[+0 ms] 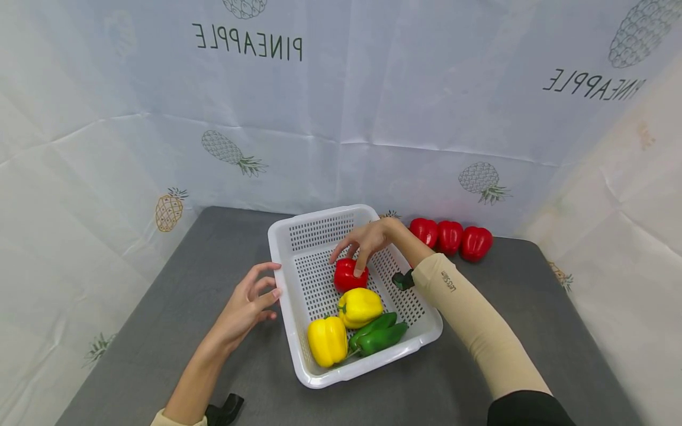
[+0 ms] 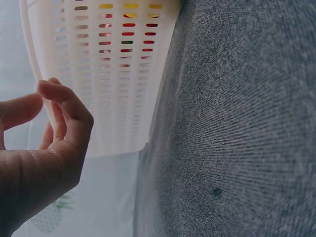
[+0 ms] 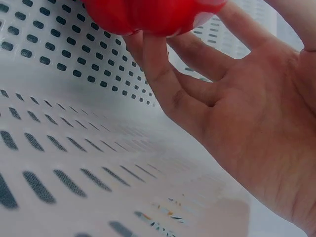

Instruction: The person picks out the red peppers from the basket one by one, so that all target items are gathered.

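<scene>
My right hand (image 1: 367, 239) reaches over the far right side of a white perforated plastic basket (image 1: 285, 296) and grips a red bell pepper (image 1: 346, 277) from above. In the right wrist view, the red pepper (image 3: 153, 15) lies against the fingertips at the top edge. Two yellow bell peppers (image 1: 360, 307) and two long green peppers (image 1: 380, 338) lie in the near part of the basket. Outside the left wall, my left hand (image 1: 247, 305) touches the rim with its fingertips. The left wrist view has that hand (image 2: 59, 128) beside the rim, fingers loosely bent.
Three red bell peppers (image 1: 449, 238) stand in a row on the grey table (image 1: 240, 236) beyond the right forearm. A white curtain (image 1: 341, 106) with pineapple prints hangs behind the table and along both sides.
</scene>
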The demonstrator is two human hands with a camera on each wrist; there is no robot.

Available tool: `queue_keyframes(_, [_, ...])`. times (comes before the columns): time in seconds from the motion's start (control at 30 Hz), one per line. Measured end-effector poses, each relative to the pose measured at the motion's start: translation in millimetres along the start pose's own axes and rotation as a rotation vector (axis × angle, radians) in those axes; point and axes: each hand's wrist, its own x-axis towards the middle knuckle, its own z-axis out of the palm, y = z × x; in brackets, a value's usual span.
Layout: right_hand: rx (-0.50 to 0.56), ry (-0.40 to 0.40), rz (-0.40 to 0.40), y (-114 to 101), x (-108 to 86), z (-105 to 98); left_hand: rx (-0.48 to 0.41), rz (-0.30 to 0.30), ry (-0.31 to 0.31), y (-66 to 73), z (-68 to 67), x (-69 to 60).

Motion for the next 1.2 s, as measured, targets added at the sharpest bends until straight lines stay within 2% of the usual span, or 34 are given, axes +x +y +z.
queue_keyframes(0.33, [0.014, -0.007, 0.030, -1.5, 1.0, 1.0, -0.001, 0.016, -0.006, 2.5, -0.2, -1.3])
queue_keyframes(0.6, [0.004, -0.010, 0.016, 1.0, 1.8, 1.4, -0.004, 0.016, -0.002, 2.3, -0.4, -1.8])
queue_keyframes(0.9, [0.073, 0.024, 0.090, 3.0, 1.9, 2.2, -0.006, 0.012, -0.007, 2.6, 0.1, -1.5])
queue_keyframes(1.2, [0.077, 0.011, 0.052, 3.6, 4.5, 2.6, -0.001, 0.011, 0.001, 0.9, 0.0, -1.2])
